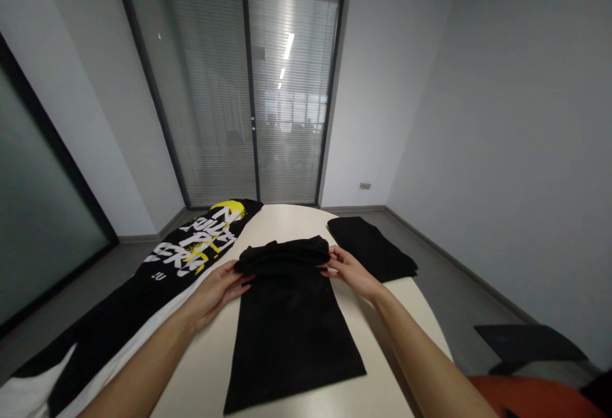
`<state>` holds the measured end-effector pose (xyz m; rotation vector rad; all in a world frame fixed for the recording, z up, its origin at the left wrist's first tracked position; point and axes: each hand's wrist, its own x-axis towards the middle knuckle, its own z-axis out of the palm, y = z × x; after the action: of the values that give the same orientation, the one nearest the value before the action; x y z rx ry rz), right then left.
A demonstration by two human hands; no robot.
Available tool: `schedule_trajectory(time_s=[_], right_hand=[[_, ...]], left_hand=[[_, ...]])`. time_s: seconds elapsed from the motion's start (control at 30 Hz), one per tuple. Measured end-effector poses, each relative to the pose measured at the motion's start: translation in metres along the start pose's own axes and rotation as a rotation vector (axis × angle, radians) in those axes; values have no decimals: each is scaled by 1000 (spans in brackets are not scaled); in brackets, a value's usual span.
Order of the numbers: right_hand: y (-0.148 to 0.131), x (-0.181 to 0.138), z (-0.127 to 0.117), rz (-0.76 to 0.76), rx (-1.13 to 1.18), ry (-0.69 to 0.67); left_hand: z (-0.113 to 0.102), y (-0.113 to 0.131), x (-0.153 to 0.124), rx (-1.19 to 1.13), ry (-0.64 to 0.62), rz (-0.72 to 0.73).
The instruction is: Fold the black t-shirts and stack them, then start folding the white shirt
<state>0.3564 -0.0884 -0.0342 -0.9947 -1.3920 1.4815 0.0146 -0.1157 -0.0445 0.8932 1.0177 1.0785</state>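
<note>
A black garment (pixel 289 329) lies lengthwise on the white table (pixel 201 367), its far end folded back into a thick roll. My left hand (pixel 220 287) grips the left end of that folded part, fingers curled under the cloth. My right hand (pixel 349 270) pinches the right end of the fold, fingertips closed on the fabric. Both forearms reach in from the bottom of the view.
A black garment with white and yellow lettering (pixel 191 249) lies spread along the table's left side. A folded black garment (pixel 373 246) sits at the far right. A dark chair (pixel 526 345) and an orange seat (pixel 535 396) stand at the right. Blinds cover a glass door (pixel 248 86) ahead.
</note>
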Motion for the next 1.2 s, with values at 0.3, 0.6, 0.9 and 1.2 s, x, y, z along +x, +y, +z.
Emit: schedule_trajectory(time_s=[0.3,0.6,0.9,1.2], right_hand=[[-9,-11,-2,3,88,-168],[-8,-16,-10,105,-167,-439],[-13,-14,-6,-69,-301,-385],[-20,-19,-4,-41,-425,-591]], left_hand=[[-8,9,-13,74,-277,-66],[-12,5,-16,320,-508,71],[-8,-1,-3,466,-426,231],[-20,8,-6,782,-674,221]])
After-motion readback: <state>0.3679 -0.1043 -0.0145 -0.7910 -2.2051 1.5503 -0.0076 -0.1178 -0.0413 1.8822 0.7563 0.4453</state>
